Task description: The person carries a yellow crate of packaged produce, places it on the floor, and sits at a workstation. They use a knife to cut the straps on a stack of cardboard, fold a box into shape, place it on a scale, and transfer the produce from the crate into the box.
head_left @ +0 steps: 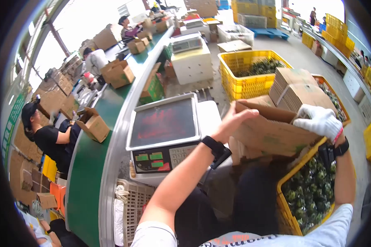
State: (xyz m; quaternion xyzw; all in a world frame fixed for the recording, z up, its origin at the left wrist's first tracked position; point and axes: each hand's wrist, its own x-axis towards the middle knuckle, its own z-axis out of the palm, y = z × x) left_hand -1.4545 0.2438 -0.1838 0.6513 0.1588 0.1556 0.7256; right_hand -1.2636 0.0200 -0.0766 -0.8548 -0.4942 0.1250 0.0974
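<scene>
A brown cardboard box (274, 131), partly unfolded with its upper side gaping, is held in front of me between both hands. My left hand (237, 120), bare, grips its left end with the thumb along the top edge. In a white knitted glove, my right hand (320, 122) has its fingers closed over the right top edge. Just behind the box lies a strapped stack of flat cardboard (297, 92). Below my right forearm stands a yellow crate (281, 193) full of dark green, clear-wrapped items (311, 193).
A digital scale (165, 127) stands to my left, beside a green conveyor belt (86, 177). Across the belt, a person in black (49, 133) handles an open carton (94, 125). Another yellow crate (239, 82) is ahead; a pale plastic basket (138, 201) sits low left.
</scene>
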